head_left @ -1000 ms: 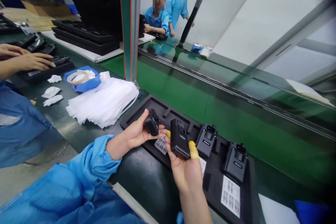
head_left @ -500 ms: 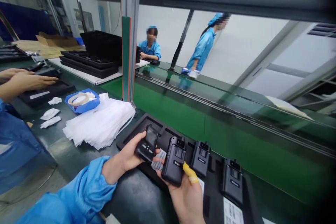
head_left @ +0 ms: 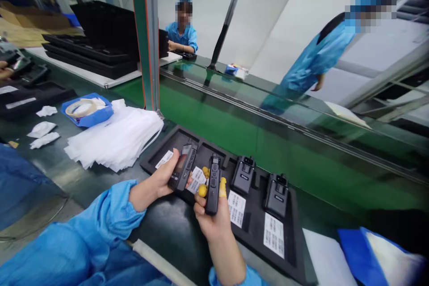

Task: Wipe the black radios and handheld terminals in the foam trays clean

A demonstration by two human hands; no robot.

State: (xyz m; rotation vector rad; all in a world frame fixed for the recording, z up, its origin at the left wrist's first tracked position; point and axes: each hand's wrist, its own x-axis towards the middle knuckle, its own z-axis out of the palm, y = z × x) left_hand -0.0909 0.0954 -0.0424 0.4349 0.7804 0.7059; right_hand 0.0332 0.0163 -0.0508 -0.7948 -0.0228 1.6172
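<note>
My left hand (head_left: 161, 179) is closed around a black body camera (head_left: 183, 166), turned so its side buttons and part of its screen show. In my right hand (head_left: 217, 221) a second black body camera (head_left: 213, 187) stands edge-on, side buttons facing me. Yellow covers (head_left: 202, 190) sit on some fingers of that hand. Both hands hover over a black foam tray (head_left: 258, 232). Lying face down in the tray, clips up, are a third body camera (head_left: 243, 176) and a fourth body camera (head_left: 276, 196). White label sheets (head_left: 274, 234) lie below them.
Left of the tray are a stack of white pouches (head_left: 115, 136), a blue bin (head_left: 87, 111) with a tape roll, and crumpled papers (head_left: 42, 129). A green belt (head_left: 208, 114) runs behind. Blue-and-white packaging (head_left: 378, 254) lies at right. Co-workers are nearby.
Both body cameras have been turned so their side edges show. The view has shifted, bringing the packaging at right into sight. The standing co-worker has moved right.
</note>
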